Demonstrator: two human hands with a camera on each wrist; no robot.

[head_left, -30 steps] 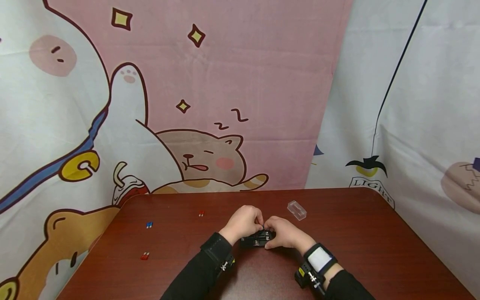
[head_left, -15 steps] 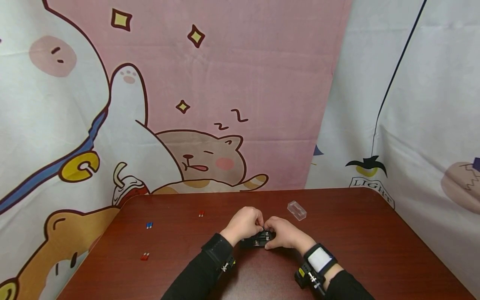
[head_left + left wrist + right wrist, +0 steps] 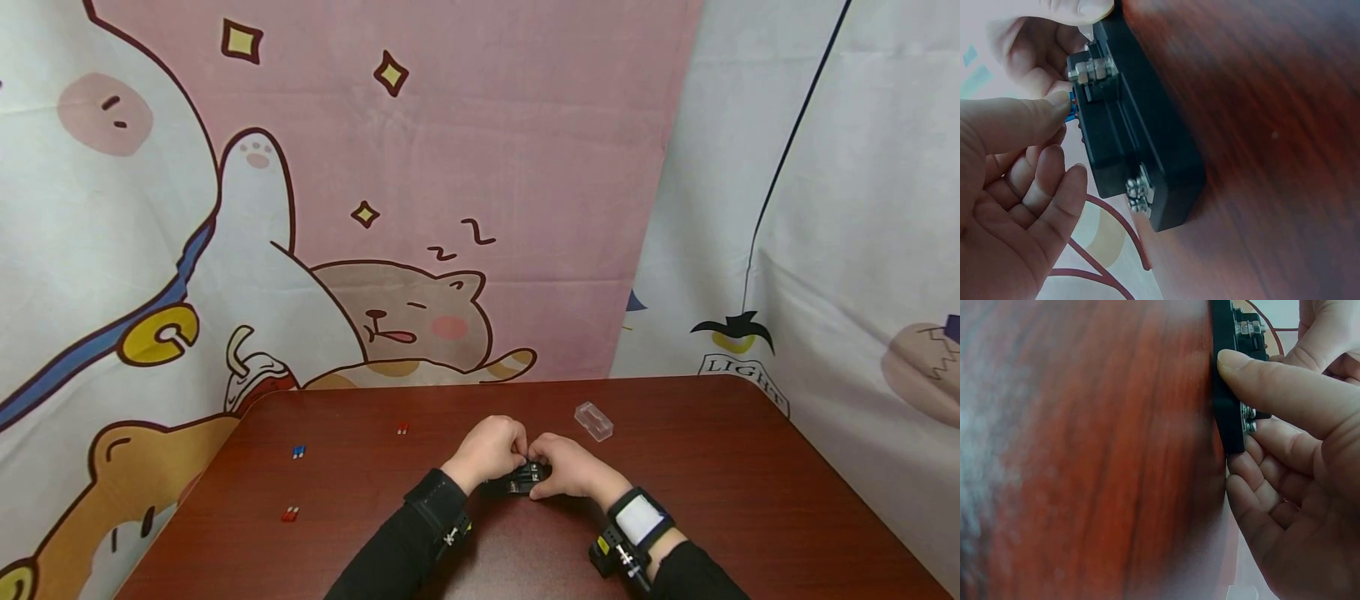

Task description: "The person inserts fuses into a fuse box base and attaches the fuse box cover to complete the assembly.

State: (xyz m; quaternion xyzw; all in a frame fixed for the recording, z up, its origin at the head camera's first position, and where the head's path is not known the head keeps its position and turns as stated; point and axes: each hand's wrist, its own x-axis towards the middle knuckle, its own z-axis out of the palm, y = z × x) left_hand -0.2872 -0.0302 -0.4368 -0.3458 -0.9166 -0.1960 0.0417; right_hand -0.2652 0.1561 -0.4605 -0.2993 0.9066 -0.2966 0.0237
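Observation:
A black block with metal screw terminals (image 3: 528,477) sits on the table between both hands. My left hand (image 3: 487,448) is at its far side; in the left wrist view its thumb and a finger pinch a small blue piece (image 3: 1072,106) against the block's top. Most of that piece is hidden by the fingers. My right hand (image 3: 573,467) grips the block's right end, the thumb (image 3: 1254,378) on the near side and fingers curled behind the end. Metal bolts and nuts (image 3: 1138,190) show on the block in the left wrist view.
On the table's left side lie small blue pieces (image 3: 298,452) and red pieces (image 3: 290,514), with another small red pair (image 3: 402,428) farther back. A clear plastic box (image 3: 594,421) stands behind the right hand. A printed cloth (image 3: 570,208) hangs beyond the table edge.
My left hand has shifted very slightly toward me and to the right, still at the block. The right hand and the block stay in place.

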